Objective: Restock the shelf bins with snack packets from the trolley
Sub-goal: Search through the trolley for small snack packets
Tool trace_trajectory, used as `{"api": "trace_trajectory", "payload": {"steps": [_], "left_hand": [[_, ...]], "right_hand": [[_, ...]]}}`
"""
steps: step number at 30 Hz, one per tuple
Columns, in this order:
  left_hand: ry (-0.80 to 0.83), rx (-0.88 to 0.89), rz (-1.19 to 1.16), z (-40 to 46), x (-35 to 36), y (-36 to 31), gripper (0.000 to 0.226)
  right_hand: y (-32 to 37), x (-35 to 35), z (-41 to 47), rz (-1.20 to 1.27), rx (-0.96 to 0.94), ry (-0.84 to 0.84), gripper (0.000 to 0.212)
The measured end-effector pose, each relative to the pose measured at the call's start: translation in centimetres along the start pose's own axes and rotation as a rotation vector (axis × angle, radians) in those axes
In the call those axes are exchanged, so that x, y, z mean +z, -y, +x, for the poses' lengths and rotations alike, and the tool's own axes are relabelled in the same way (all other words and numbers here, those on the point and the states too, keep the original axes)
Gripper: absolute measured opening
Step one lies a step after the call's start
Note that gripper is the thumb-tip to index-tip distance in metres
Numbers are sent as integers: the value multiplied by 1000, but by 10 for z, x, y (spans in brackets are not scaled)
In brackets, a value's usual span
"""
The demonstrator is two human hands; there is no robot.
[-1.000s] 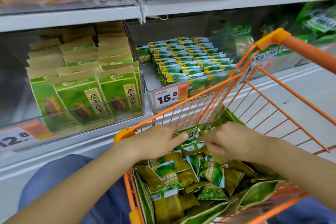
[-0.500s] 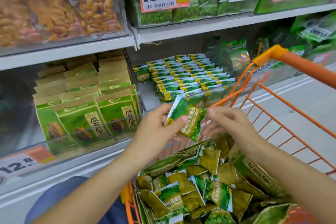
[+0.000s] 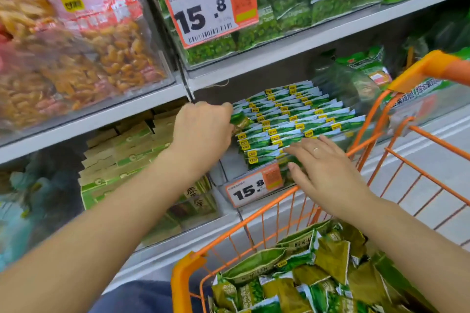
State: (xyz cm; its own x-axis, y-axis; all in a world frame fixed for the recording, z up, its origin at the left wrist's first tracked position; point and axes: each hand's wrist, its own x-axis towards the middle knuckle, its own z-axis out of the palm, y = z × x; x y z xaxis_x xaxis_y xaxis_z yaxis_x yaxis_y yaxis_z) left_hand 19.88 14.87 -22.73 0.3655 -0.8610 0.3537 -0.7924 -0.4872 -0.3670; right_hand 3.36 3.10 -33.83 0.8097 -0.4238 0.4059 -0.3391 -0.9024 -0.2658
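Note:
My left hand (image 3: 203,129) grips a green snack packet (image 3: 239,119) at the left edge of the clear shelf bin (image 3: 229,175), beside the rows of green packets (image 3: 300,119) standing in it. My right hand (image 3: 323,170) lies flat with straight fingers on the front row of packets, near the bin's 15.8 price tag (image 3: 254,187). Below, the orange trolley (image 3: 254,221) holds a heap of loose green packets (image 3: 305,277).
A bin of tan and green bags (image 3: 132,157) stands to the left on the same shelf. The shelf above carries a bin of green pea bags (image 3: 279,7) and orange snacks (image 3: 76,53). More green bags (image 3: 361,68) sit to the right, behind the trolley handle (image 3: 437,66).
Both hands rose from the trolley to the shelf bin. My left hand carried a green packet to the bin's left side; my right hand let go of it and spread over the front row.

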Motion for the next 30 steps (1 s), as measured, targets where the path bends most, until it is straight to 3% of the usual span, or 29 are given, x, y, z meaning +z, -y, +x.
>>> {"api": "trace_trajectory", "payload": {"steps": [3, 5, 9, 20, 26, 30], "left_hand": [[251, 16, 213, 30, 22, -5, 16], [362, 6, 221, 45, 43, -10, 19], [596, -179, 108, 77, 77, -8, 36], [473, -428, -99, 101, 125, -4, 32], [466, -410, -88, 101, 127, -9, 31], [491, -267, -7, 105, 106, -20, 36]], "right_hand": [[-7, 6, -1, -5, -17, -32, 47], [-7, 5, 1, -2, -25, -42, 47], [-5, 7, 1, -17, -22, -73, 46], [-5, 10, 2, -2, -23, -67, 46], [-5, 11, 3, 14, -43, -98, 43], [-7, 9, 3, 16, -62, -93, 44]]}}
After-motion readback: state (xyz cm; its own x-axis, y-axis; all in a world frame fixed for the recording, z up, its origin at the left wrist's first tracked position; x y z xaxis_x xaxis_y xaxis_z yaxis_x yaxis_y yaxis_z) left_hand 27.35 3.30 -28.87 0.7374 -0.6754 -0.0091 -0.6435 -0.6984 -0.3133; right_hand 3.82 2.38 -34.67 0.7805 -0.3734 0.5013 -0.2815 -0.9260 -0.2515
